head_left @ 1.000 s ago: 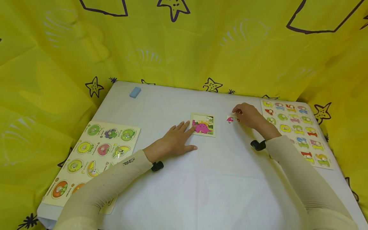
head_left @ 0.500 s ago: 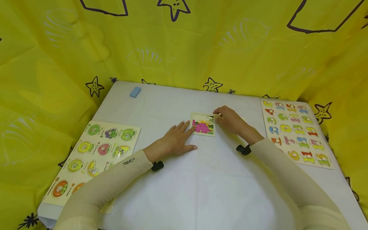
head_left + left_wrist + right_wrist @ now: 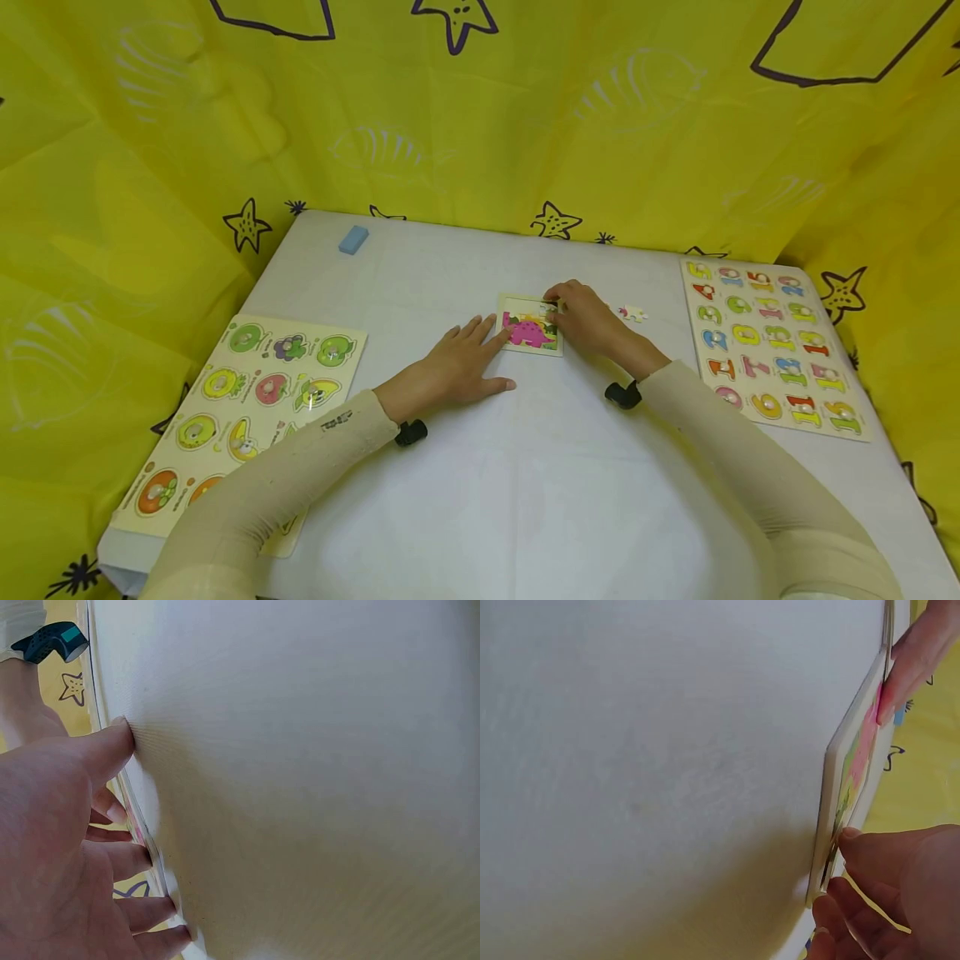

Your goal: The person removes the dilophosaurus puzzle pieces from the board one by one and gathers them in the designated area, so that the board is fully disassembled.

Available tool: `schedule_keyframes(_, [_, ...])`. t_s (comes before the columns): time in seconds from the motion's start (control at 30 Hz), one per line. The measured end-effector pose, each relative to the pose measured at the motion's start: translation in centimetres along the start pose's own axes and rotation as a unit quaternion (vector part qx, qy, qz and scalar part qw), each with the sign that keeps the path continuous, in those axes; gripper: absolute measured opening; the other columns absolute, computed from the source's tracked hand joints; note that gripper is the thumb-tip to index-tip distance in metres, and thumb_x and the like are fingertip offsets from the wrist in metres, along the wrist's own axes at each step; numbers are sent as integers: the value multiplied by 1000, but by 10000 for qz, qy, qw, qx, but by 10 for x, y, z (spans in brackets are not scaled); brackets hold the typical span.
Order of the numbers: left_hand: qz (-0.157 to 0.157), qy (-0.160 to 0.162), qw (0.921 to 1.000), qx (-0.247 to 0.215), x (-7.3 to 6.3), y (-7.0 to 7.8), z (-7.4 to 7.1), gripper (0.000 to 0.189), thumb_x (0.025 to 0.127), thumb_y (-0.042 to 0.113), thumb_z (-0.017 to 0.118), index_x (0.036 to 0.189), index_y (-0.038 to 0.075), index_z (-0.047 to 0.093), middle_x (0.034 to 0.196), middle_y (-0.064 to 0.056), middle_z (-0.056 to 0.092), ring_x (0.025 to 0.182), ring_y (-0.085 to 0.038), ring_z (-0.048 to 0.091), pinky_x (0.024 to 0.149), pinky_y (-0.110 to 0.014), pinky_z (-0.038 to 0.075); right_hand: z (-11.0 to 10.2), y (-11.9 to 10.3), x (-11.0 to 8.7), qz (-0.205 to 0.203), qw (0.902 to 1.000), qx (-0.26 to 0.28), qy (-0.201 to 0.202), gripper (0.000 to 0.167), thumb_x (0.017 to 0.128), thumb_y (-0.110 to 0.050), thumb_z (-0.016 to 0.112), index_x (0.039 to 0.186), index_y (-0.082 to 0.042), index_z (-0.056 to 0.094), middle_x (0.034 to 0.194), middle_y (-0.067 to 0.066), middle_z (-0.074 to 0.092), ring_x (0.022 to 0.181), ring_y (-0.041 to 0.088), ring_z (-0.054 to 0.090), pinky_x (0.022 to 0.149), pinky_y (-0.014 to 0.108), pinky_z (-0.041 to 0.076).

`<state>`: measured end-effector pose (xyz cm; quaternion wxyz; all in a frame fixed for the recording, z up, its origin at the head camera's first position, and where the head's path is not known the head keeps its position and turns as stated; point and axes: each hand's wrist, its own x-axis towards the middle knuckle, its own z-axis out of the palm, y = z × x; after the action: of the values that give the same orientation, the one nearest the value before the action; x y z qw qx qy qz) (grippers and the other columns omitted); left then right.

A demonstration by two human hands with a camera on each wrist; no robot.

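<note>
A small square jigsaw puzzle (image 3: 530,337) with a pink dinosaur lies mid-table in a pale frame. My left hand (image 3: 459,365) lies spread beside it, a fingertip resting on its left side; the same hand (image 3: 71,825) shows straight fingers in the left wrist view. My right hand (image 3: 588,321) is at the puzzle's upper right corner. In the right wrist view, its thumb (image 3: 855,833) and curled fingers pinch a small puzzle piece (image 3: 838,864) at the frame's edge, mostly hidden by the fingers. Loose puzzle pieces (image 3: 634,314) lie right of that hand.
A fruit peg puzzle board (image 3: 262,362) lies at the left, partly under the left sleeve. At the right is a number puzzle board (image 3: 772,350). A blue block (image 3: 353,240) sits at the back left. Yellow cloth (image 3: 480,150) hangs behind the table.
My right hand has moved left from the loose pieces to the puzzle's upper right corner, carrying a piece. Loose pieces it was covering now show. The left hand has stayed put.
</note>
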<state>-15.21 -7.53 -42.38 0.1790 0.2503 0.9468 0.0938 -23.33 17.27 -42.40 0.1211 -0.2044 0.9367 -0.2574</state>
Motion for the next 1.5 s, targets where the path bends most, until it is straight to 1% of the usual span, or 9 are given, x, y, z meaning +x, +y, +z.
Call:
schedule_keyframes(0.1, [-6,4,10000,7,0,0,0,91,101,68,53,171,20,19,178,-13,11,164,-35,11,130,-58,20,1,-1,-2,20,10000,-45,41,35,108,-15,61,140,-1,60,138,19,58,129,37,52,118,55,42])
schedule_keyframes(0.27, [-4,22,10000,35,0,0,0,91,101,68,53,171,20,19,178,-13,12,164,-36,12,130,-58,20,2,-1,-2,7,9998,-174,-9,37,108,-15,61,143,-2,58,141,19,56,132,38,51,119,56,40])
schedule_keyframes(0.53, [-5,24,10000,11,0,2,0,91,101,68,53,171,20,19,178,-13,12,164,-35,12,130,-58,20,-2,-3,1,81,9996,-206,-187,39,108,-13,60,144,2,54,140,21,54,132,38,49,119,55,40])
schedule_keyframes(0.8, [-25,36,10000,39,1,1,0,91,101,68,54,171,20,19,178,-13,12,164,-35,12,130,-58,20,-4,-3,2,74,9995,-210,-225,38,108,-13,61,143,2,56,139,22,51,131,38,47,118,55,41])
schedule_keyframes(0.97, [-33,13,10000,31,1,1,0,91,101,68,54,171,20,19,178,-13,12,164,-35,12,130,-58,19,-5,-4,1,148,9996,-196,-169,36,107,-14,63,142,-5,57,140,24,49,130,39,47,116,57,42])
schedule_keyframes(1.07, [-37,13,10000,33,1,1,0,91,101,68,54,171,20,19,178,-13,12,164,-35,12,130,-57,19,-5,-4,1,144,9997,-178,-129,36,107,-14,64,141,-7,57,137,24,52,127,40,51,114,58,44])
schedule_keyframes(1.2, [-28,30,10000,38,0,1,0,91,101,68,54,171,20,19,178,-13,12,164,-35,12,130,-58,20,-5,-1,0,54,9999,-33,-94,35,107,-14,62,141,-7,59,134,24,56,123,39,55,113,56,46])
schedule_keyframes(1.37, [-23,41,10000,2,1,0,1,91,101,68,54,171,21,19,177,-13,13,164,-35,13,130,-58,20,-3,3,-1,-38,9998,174,24,33,108,-12,61,140,-6,61,131,22,57,118,37,57,110,54,48])
schedule_keyframes(1.5, [-10,73,10000,-5,1,0,2,91,101,68,54,171,21,19,177,-13,14,164,-35,13,130,-58,20,-4,2,-2,-87,9993,306,174,31,108,-9,59,138,-5,64,124,20,58,114,35,58,105,51,50])
